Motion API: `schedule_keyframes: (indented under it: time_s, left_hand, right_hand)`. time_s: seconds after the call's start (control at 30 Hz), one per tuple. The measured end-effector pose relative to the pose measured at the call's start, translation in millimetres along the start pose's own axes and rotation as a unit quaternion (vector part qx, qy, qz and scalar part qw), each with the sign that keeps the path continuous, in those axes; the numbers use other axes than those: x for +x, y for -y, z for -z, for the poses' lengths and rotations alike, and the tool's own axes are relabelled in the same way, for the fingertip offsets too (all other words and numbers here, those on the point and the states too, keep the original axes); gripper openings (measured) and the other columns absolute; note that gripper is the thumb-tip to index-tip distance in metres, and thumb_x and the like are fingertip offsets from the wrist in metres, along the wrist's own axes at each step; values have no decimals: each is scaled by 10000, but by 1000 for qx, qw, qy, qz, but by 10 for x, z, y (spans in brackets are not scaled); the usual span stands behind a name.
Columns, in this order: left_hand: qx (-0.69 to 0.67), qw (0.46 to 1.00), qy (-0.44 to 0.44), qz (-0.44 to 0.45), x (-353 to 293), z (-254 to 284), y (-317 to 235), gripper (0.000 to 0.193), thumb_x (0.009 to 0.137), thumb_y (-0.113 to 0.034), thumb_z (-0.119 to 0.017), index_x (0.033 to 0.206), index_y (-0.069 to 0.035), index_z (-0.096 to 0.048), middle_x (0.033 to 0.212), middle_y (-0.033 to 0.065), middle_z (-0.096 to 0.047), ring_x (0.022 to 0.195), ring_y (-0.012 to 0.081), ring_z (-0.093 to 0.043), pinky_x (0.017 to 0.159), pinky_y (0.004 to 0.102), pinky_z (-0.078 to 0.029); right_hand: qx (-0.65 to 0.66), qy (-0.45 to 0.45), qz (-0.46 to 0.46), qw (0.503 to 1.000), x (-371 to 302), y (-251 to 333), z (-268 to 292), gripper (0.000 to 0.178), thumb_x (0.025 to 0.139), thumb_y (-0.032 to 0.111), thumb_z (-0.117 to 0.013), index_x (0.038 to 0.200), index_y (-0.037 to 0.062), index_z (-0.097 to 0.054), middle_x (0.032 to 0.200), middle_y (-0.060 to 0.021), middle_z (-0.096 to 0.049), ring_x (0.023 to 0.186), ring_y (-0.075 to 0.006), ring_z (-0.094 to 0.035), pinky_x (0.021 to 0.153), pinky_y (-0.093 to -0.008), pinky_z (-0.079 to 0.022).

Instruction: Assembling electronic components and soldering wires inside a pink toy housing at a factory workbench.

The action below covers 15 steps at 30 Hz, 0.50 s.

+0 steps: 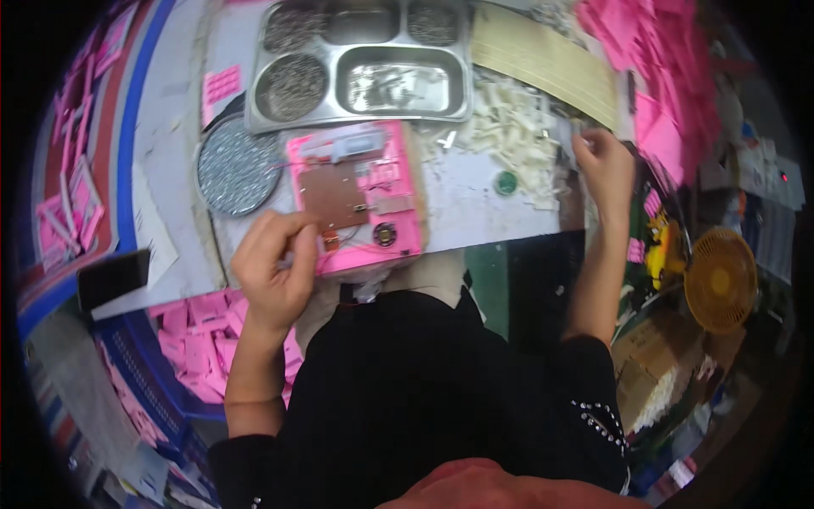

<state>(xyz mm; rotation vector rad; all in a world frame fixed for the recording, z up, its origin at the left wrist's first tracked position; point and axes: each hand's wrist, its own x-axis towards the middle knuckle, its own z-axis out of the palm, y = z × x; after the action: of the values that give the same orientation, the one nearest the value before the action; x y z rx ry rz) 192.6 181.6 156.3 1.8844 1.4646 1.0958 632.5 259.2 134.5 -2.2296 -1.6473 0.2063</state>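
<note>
A pink plastic housing (413, 225) lies before me on the table. In it are a brown circuit board (333, 195), thin wires, a small round black speaker (385, 234) and a pale grey part (354, 144) near the top. My left hand (275, 263) is at the housing's left edge, fingers curled and thumb close to the index finger; whatever they pinch is hidden. Out to the right, my right hand (606, 170) is closed in a pinch beside a pile of white strips (513, 127). What is between its fingertips is too blurred to make out.
A metal tray (360, 120) with small metal parts stands behind the housing. Left of it sits a round dish (237, 165) of metal pieces. A dark phone (114, 280) lies at the left. Nearby are a green round piece (505, 183), an orange basket (721, 280) and a blue crate (144, 373).
</note>
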Motion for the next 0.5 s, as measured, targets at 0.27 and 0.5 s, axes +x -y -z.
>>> schedule_keyframes:
  time_s: [0.27, 0.5]
  left_hand:
    - [-155, 932, 320, 64, 39, -436, -317, 212, 959, -241, -681, 963, -31, -650, 804, 144, -647, 659, 317, -627, 599, 415, -476]
    - [-130, 908, 398, -4, 117, -488, -381, 240, 967, -275, -661, 907, -44, -635, 800, 169, -650, 758, 399, -648, 669, 482, -494]
  right_hand:
    - [291, 218, 344, 866, -1287, 1324, 13, 277, 825, 69, -806, 1078, 36, -701, 881, -120, -726, 741, -250, -728, 657, -338, -561]
    - [454, 427, 156, 766, -1234, 1140, -8, 435, 850, 10, -761, 1267, 30, -638, 864, -69, -692, 728, -165, -673, 692, -293, -540]
